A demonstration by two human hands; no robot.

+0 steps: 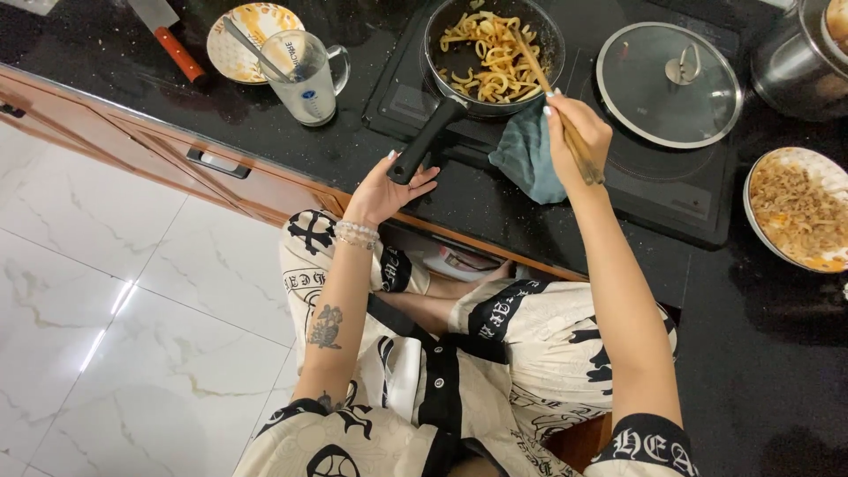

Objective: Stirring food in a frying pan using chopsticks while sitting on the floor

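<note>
head view: left hand (pixel 386 187) grasps pan handle (pixel 427 141); right hand (pixel 579 132) grasps chopsticks (pixel 548 88).

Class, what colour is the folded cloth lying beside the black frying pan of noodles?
The folded cloth is dark teal, clearest in the head view.

Pan (pixel 491 53) on cooktop (pixel 671 190) — lid (pixel 668 84) right (mug (pixel 305 78) left)

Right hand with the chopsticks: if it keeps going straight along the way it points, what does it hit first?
The right hand points up-left along the chopsticks, whose tips already sit in the noodles in the black pan. It would likely meet noodles first, then the pan's far wall; depth is unclear.
</note>
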